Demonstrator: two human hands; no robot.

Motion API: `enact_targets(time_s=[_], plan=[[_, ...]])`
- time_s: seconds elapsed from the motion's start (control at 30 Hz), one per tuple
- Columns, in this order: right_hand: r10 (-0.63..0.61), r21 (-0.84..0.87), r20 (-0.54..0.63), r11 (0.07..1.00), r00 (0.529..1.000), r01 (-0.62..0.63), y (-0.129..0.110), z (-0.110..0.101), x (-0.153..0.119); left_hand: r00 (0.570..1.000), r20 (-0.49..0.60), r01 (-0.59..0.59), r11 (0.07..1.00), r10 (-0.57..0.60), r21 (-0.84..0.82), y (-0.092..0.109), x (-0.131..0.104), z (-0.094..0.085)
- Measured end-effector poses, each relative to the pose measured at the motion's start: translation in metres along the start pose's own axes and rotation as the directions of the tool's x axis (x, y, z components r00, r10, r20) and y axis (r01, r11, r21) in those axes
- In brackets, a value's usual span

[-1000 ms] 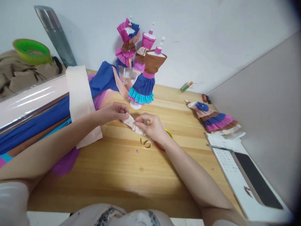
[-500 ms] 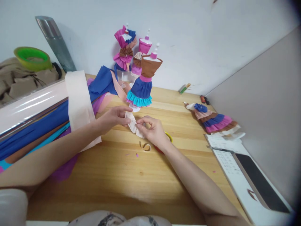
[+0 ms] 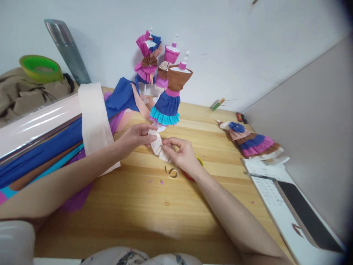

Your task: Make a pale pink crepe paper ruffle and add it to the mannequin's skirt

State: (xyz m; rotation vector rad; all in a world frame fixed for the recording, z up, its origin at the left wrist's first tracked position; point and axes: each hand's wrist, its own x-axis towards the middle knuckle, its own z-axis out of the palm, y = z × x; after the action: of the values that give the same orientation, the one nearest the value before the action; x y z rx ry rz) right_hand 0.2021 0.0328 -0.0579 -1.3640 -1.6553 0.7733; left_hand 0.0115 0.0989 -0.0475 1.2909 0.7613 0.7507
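Between my hands is a cream-white strip of crepe paper (image 3: 157, 144), gathered into ruffles. My left hand (image 3: 139, 136) pinches its upper end, thumb on top. Lower down, my right hand (image 3: 180, 152) grips the other end between thumb and fingers, which partly hide it. Just beyond stands a small dress form in a brown top and blue skirt (image 3: 168, 103) with a turquoise ruffle. A curled brown paper scrap (image 3: 173, 172) lies below the strip. Scissors with yellow and red handles (image 3: 200, 161) are half covered by my right wrist.
Rolls of coloured crepe paper (image 3: 41, 143) lie at the left, near a green tape roll (image 3: 41, 69) and a grey bottle (image 3: 70, 51). Other dressed forms (image 3: 149, 60) stand by the wall. At the right are a layered paper dress (image 3: 252, 141) and a phone (image 3: 303, 213) on a white board.
The view has shifted slightly, so everything sits a little further right. Both hands keep hold of the crepe paper strip, with the fingers moved only slightly.
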Motion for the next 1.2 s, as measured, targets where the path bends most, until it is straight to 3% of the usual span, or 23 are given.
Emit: enact_targets(time_s=[0.4, 0.53, 0.67, 0.77, 0.87, 1.0, 1.2], plan=[[-0.010, -0.022, 0.015, 1.000, 1.000, 0.010, 0.001, 0.002, 0.000, 0.995, -0.069, -0.074, 0.996, 0.071, -0.046, -0.015, 0.000, 0.009], [0.094, 0.124, 0.038, 0.987, 0.995, -0.098, 0.005, 0.003, 0.000, 0.991, -0.096, -0.105, 0.991, 0.097, -0.079, -0.017, -0.001, 0.012], [0.216, 0.346, 0.111, 0.907, 0.970, -0.241, 0.010, 0.005, 0.001, 0.988, -0.104, -0.126, 0.987, 0.116, -0.096, -0.017, -0.002, 0.015], [0.225, 0.348, 0.128, 0.902, 0.966, -0.256, 0.013, 0.005, 0.003, 0.989, -0.099, -0.116, 0.989, 0.107, -0.093, -0.016, -0.002, 0.016], [0.131, 0.204, 0.061, 0.969, 0.989, -0.141, 0.010, 0.003, 0.004, 0.992, -0.076, -0.105, 0.993, 0.100, -0.060, -0.016, -0.002, 0.017], [-0.121, 0.006, -0.062, 0.993, 0.991, 0.121, 0.002, 0.000, 0.004, 0.991, -0.041, -0.125, 0.992, 0.125, 0.009, -0.017, -0.003, 0.018], [-0.173, 0.035, -0.160, 0.983, 0.972, 0.181, -0.004, 0.004, 0.003, 0.990, 0.008, -0.140, 0.989, 0.140, 0.046, -0.016, -0.005, 0.019]])
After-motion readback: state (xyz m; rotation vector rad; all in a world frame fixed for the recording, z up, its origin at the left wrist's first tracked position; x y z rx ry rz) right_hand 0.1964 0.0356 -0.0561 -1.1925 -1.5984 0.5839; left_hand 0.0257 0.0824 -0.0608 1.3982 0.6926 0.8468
